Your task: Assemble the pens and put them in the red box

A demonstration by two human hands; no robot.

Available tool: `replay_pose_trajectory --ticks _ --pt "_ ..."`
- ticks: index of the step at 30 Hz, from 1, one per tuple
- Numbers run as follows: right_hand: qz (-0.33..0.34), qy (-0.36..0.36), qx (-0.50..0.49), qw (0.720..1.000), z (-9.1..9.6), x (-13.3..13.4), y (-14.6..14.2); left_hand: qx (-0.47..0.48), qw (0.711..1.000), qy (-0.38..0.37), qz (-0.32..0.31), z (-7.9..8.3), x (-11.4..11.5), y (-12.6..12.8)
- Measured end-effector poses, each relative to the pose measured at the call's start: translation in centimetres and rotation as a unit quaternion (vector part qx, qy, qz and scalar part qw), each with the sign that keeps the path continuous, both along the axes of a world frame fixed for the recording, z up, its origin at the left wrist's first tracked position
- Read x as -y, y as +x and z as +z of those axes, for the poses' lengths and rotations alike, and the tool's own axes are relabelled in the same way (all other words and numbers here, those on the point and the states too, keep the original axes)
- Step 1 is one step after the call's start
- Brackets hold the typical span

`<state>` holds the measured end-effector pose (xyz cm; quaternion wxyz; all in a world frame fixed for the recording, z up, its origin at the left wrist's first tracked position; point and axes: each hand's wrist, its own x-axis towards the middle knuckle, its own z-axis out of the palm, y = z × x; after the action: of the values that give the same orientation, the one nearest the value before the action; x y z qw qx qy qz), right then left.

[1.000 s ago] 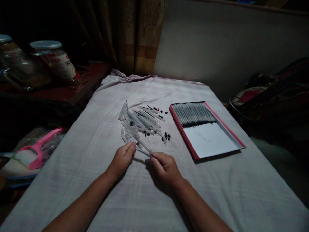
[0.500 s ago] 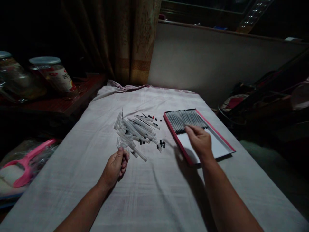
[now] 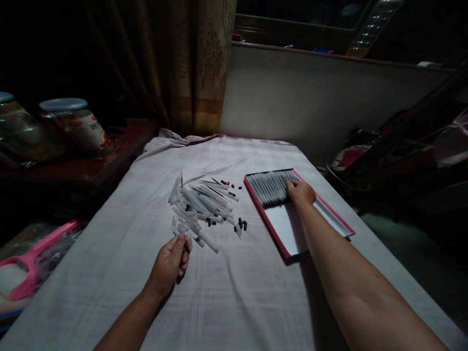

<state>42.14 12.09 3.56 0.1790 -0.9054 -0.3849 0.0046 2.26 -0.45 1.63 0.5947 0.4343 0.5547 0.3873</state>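
Note:
A loose pile of translucent pen barrels (image 3: 204, 202) lies on the cloth, with thin dark refills and small black plugs (image 3: 240, 225) among and beside it. At its near edge my left hand (image 3: 171, 261) is closed, thumb pressed on the curled fingers; whatever they hold is hidden. Right of the pile lies a shallow box (image 3: 268, 222) with pink-red sides and a white bottom. Side by side in its far part is a row of pens (image 3: 272, 187), dark ends toward me. My right hand (image 3: 302, 192) pinches a pen at the right end of this row, mostly covered by the fingers.
A pale checked cloth (image 3: 204, 312) covers the table. Jars (image 3: 78, 124) stand on a dark red side table at left. Below them is a pink-handled thing (image 3: 44, 243) with plastic bags. A curtain (image 3: 199, 73) and a pale wall (image 3: 278, 92) close off the back.
My right hand has moved farther into the box, from above its white bottom to the right end of the pen row. My left hand stays closed by the pile. The view has shifted slightly.

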Motion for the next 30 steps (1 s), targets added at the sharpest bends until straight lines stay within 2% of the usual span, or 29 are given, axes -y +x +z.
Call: replay_pose_trajectory --ticks 6,12,14,16,18,20,21,23,26,30 --pt "0.038 -0.017 0.023 0.999 0.2 0.3 0.0 0.014 1.0 -0.006 0.005 -0.4 -0.1 -0.1" --pt "0.088 0.022 0.056 0.994 1.3 1.2 -1.6 0.012 1.0 -0.001 0.005 0.2 -0.1 0.2" --pt "0.151 0.062 0.077 0.984 1.8 1.6 -3.4 0.012 1.0 -0.002 0.006 0.3 -0.1 0.3" --pt "0.247 0.092 0.092 0.96 2.2 2.2 -5.9 0.014 1.0 -0.001 0.007 0.3 -0.2 0.3" --pt "0.328 0.058 0.093 0.938 2.5 2.8 -8.8 0.018 1.0 0.0 0.007 0.2 -0.1 0.3" --pt "0.372 -0.029 0.101 0.922 2.4 3.3 -11.5 0.019 1.0 0.002 0.006 0.1 -0.1 0.3" --pt "0.38 -0.071 0.105 0.916 2.3 3.4 -12.6 0.02 1.0 0.005 0.004 0.1 -0.1 0.3" --pt "0.378 -0.107 0.107 0.913 1.8 3.4 -14.4 0.02 1.0 0.014 -0.001 0.1 -0.1 0.2" --pt "0.36 -0.12 0.105 0.919 1.3 3.0 -15.6 0.023 0.999 0.024 -0.003 -0.1 -0.2 0.1" --pt "0.333 -0.114 0.096 0.931 1.5 3.0 -15.8 0.019 1.0 0.023 -0.008 -0.3 -0.2 0.0"
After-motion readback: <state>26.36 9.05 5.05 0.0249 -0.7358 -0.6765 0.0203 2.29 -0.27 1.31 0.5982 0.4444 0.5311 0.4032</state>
